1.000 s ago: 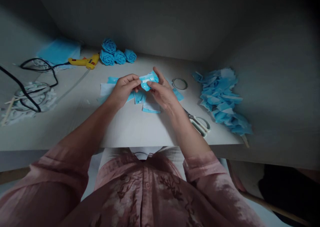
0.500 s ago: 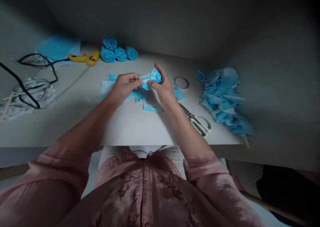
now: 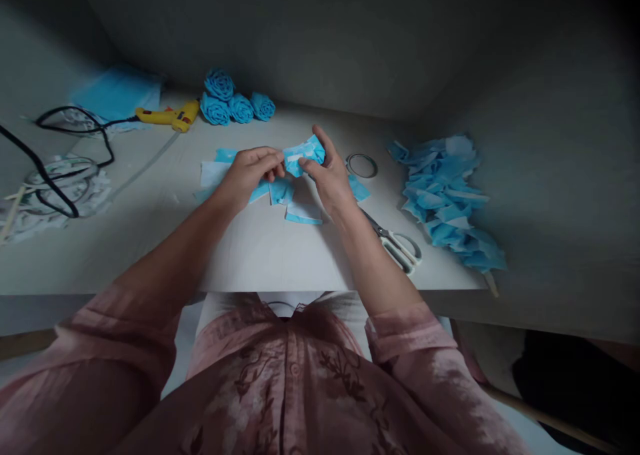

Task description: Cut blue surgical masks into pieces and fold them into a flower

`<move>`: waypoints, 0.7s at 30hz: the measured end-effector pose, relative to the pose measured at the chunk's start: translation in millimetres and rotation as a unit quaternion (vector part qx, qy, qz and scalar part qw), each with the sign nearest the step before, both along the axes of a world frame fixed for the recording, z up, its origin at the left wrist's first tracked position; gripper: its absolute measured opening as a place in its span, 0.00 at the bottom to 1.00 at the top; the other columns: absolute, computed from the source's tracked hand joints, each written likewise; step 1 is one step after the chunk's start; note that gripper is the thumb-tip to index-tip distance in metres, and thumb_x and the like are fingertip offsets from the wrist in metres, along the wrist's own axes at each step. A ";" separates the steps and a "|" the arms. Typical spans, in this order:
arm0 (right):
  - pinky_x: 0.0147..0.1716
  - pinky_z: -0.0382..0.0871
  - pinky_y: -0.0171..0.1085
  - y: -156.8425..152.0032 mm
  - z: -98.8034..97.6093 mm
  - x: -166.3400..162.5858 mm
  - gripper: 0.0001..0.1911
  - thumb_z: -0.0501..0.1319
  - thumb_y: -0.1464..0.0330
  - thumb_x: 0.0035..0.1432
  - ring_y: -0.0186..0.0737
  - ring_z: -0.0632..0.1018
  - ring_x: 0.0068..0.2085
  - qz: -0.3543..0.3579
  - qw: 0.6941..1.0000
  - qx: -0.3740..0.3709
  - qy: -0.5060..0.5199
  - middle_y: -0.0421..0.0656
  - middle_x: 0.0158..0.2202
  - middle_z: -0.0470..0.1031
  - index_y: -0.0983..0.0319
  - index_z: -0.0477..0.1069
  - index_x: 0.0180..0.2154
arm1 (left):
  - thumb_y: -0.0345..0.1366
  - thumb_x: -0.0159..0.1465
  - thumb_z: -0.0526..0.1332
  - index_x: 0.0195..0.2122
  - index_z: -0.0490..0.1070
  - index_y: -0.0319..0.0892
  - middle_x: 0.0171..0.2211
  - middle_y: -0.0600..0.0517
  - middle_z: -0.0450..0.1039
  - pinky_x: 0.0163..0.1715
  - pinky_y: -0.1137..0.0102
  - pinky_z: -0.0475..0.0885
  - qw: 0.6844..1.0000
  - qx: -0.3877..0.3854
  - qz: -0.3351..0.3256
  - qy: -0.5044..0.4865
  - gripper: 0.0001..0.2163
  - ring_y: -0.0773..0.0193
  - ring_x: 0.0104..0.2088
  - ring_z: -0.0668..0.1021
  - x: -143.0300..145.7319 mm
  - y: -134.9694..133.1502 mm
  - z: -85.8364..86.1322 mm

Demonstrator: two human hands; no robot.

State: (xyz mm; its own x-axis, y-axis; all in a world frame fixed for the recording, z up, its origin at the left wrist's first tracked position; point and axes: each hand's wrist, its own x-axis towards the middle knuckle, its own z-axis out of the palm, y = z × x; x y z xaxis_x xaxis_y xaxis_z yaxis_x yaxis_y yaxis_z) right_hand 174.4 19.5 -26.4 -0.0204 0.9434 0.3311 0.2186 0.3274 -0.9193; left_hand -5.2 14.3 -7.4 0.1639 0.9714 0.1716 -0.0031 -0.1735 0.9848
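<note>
A folded piece of blue fabric (image 3: pixel 304 154) is held just above the white table (image 3: pixel 260 248), pinched from both sides. My left hand (image 3: pixel 247 175) grips its left edge with closed fingers. My right hand (image 3: pixel 327 175) holds its right side, thumb underneath and fingers curled behind it. Flat blue and white fabric pieces (image 3: pixel 280 195) lie on the table right under my hands.
Three blue fabric roses (image 3: pixel 235 101) and a yellow glue gun (image 3: pixel 167 117) with a black cord (image 3: pixel 75 168) lie at the back left. Scissors (image 3: pixel 397 245) and a tape ring (image 3: pixel 362 165) are to the right, beside a heap of blue scraps (image 3: pixel 447 198).
Both hands have shifted the blue piece slightly and re-pinched it; its white strip now faces up. Nothing else on the table has moved.
</note>
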 end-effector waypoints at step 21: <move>0.57 0.61 0.53 -26.7 17.4 -5.1 0.18 0.53 0.57 0.75 0.51 0.75 0.50 -0.165 0.884 0.201 -0.389 0.47 0.43 0.77 0.56 0.80 0.44 | 0.25 0.57 0.65 0.24 0.73 0.41 0.20 0.57 0.69 0.29 0.74 0.67 0.995 0.034 0.095 0.018 0.06 0.71 0.24 0.70 10.0 -2.6 1.4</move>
State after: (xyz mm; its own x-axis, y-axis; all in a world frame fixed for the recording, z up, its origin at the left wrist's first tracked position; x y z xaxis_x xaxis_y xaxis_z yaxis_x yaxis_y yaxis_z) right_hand 169.4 -7.2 -9.0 -0.1351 0.7504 0.6470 0.8775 0.3939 -0.2736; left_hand 4.8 11.7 -6.0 -0.0138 0.9716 0.2362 0.0716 -0.2346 0.9694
